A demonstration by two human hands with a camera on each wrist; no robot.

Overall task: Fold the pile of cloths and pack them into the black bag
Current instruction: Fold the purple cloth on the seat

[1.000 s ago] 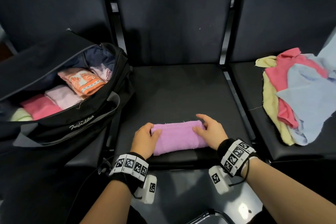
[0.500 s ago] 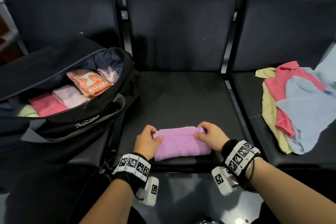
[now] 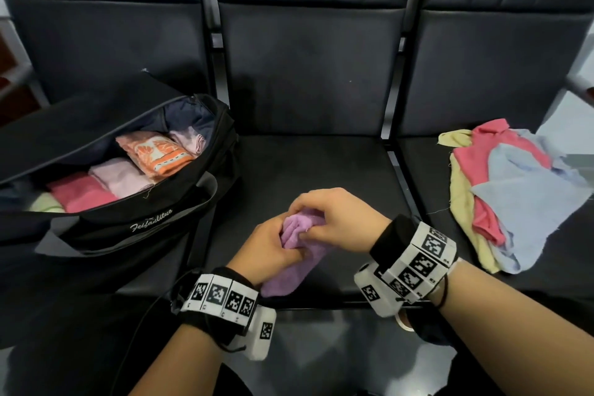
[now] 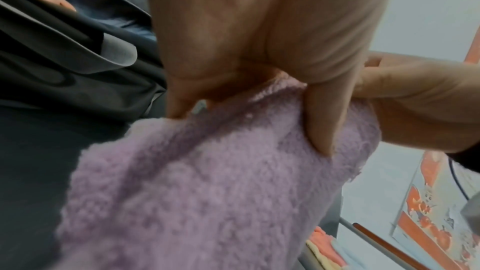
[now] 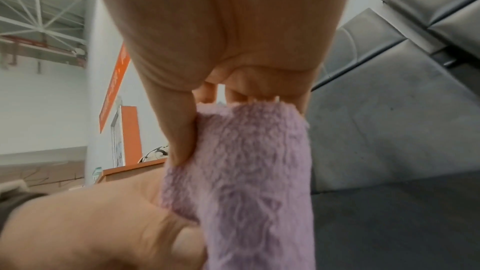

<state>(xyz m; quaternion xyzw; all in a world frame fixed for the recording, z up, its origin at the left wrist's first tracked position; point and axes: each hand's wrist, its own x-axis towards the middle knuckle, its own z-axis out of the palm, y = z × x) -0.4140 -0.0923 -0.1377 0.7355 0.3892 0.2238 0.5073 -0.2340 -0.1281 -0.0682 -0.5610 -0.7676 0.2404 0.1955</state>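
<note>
**Purple cloth lifted and folded in half between both hands**

On the left seat stands the black bag, with its top open. Inside it lie folded cloths in a row: a pale green one at the near end, then a pink one, a light pink one, an orange patterned one, and a darker blue piece at the far end. There seems to be some room left on top of them.

Half a second ago the purple cloth lay flat as a long roll on the middle seat, with one hand at each end. Now the hands have come together and the cloth is raised, its two ends brought near each other, its lower part hanging down to the seat edge. The left hand has its grip closed around one end, thumb on top. The right hand pinches the other end between thumb and fingers. In my judgement the last fold is nearly made, and this cloth will be ready for the bag.

On the right seat the pile of unfolded cloths waits: yellow, red-pink and light blue ones, lying loosely over each other.
</note>
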